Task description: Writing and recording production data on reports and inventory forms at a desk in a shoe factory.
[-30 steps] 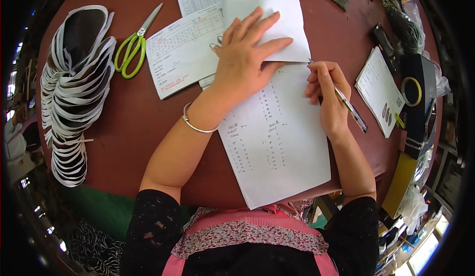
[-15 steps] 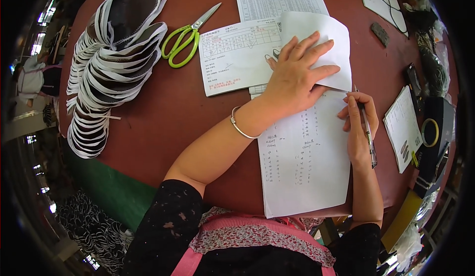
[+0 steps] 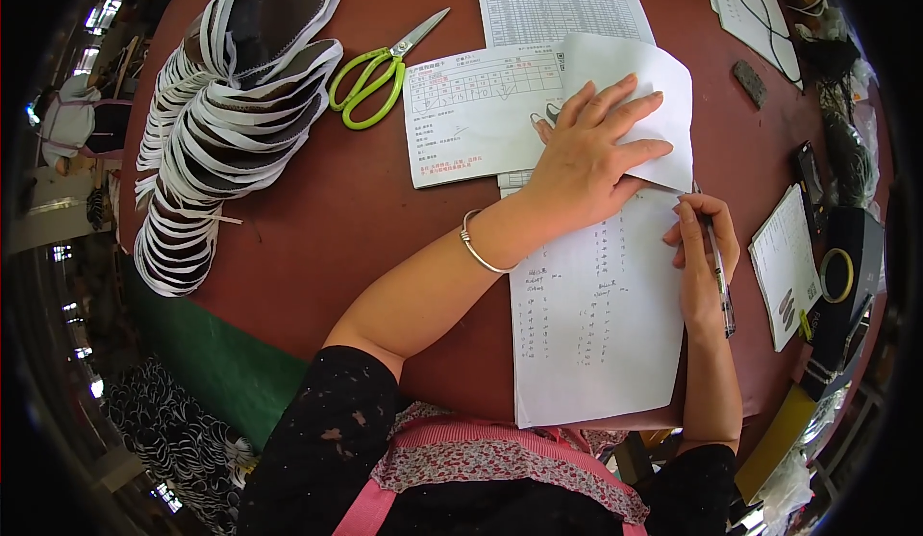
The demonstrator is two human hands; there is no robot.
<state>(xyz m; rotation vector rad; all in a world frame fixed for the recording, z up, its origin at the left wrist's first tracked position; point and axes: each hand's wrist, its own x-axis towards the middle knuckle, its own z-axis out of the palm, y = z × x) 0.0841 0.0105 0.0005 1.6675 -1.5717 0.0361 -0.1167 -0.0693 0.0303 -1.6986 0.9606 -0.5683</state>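
My left hand (image 3: 591,156) lies spread over a folded-back white sheet (image 3: 654,84), its fingers apart and pressing the paper down. In my right hand (image 3: 707,248) is a clear-barrelled pen (image 3: 718,272), its tip at the lower right corner of that folded sheet. Below both hands lies a stack of paper (image 3: 596,382) with handwritten columns, reaching the table's near edge. Left of my left hand, a printed form (image 3: 481,142) with a table and red lines of print is partly covered by the fold. A densely printed table sheet (image 3: 567,12) sticks out behind it.
Scissors with green handles (image 3: 370,84) lie on the red-brown table (image 3: 317,238). At left are stacked dark shoe pieces with white edging (image 3: 240,103). A small grey block (image 3: 749,84), a paper pad (image 3: 784,267) and a tape roll (image 3: 836,274) are at right.
The view has shifted slightly, so the table items sit a little further right. My left hand still presses the sheet and my right hand still holds the pen at its corner.
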